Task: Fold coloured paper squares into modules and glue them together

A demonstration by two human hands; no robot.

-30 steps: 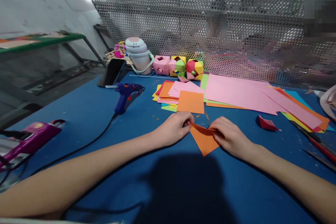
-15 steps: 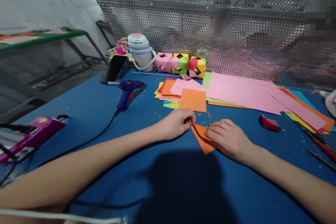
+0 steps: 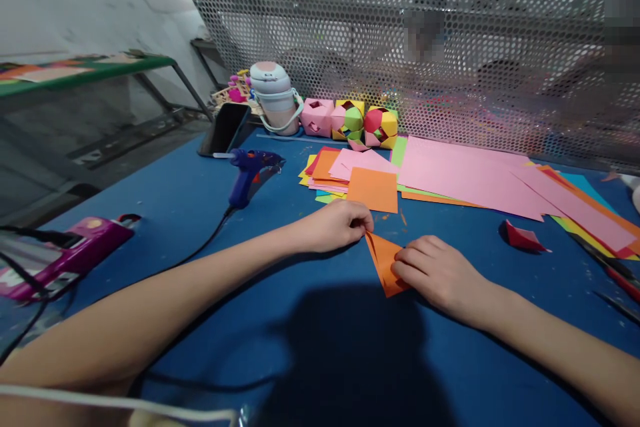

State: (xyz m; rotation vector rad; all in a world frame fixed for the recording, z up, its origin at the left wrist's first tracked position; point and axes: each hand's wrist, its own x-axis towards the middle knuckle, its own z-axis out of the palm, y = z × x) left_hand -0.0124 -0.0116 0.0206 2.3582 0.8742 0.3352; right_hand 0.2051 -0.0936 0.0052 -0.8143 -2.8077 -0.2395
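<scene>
An orange piece of paper (image 3: 386, 259), partly folded, lies on the blue table between my hands. My left hand (image 3: 340, 225) pinches its upper left corner between thumb and fingertips. On the paper's right side rests my right hand (image 3: 437, 273), its fingers laid over the folded flap and pressing it down; the edge under those fingers is hidden. Just beyond my left hand is a flat orange square (image 3: 373, 189), overlapping a stack of coloured paper pieces (image 3: 327, 167). To the right of my right hand sits a small folded red paper piece (image 3: 523, 237).
A blue glue gun (image 3: 245, 177) and a purple power strip (image 3: 75, 257) with cables lie left. Behind stand a phone (image 3: 225, 130), a lidded cup (image 3: 276, 103) and folded paper balls (image 3: 347, 121). Large pink sheets (image 3: 465, 173) and red-handled scissors (image 3: 623, 281) lie right. A perforated metal screen (image 3: 360, 33) backs the table.
The raised flap of the orange paper now lies flatter, with my right fingers lower on its right side. My left hand keeps its pinch at the corner. The view has shifted slightly.
</scene>
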